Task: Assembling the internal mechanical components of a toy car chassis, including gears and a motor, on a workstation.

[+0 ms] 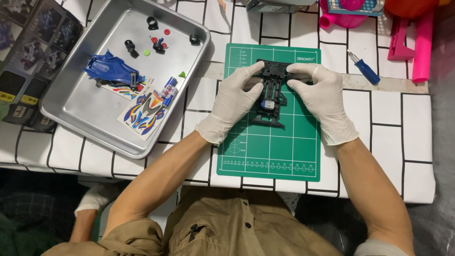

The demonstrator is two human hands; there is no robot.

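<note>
Desk (pixel 388 123) with grid cloth. Steel tray (pixel 80 102) at desk's left edge, blue car body (pixel 111 68) and sticker sheet (pixel 144 111) inside. Green mat (pixel 270 156) at desk's front edge, centre. My left hand (pixel 235 97) and right hand (pixel 318 97), gloved, both gripping black chassis (pixel 271 92) on mat's upper half. Blue screwdriver (pixel 364 68) right of mat.

- A hobby table at home, covered by a white cloth (pixel 379 128) with black lines.
- A green cutting mat (pixel 270 156) and a metal tray (pixel 85 104) of small model parts.
- A blue screwdriver (pixel 364 68) and pink plastic toys (pixel 412 38).
</note>
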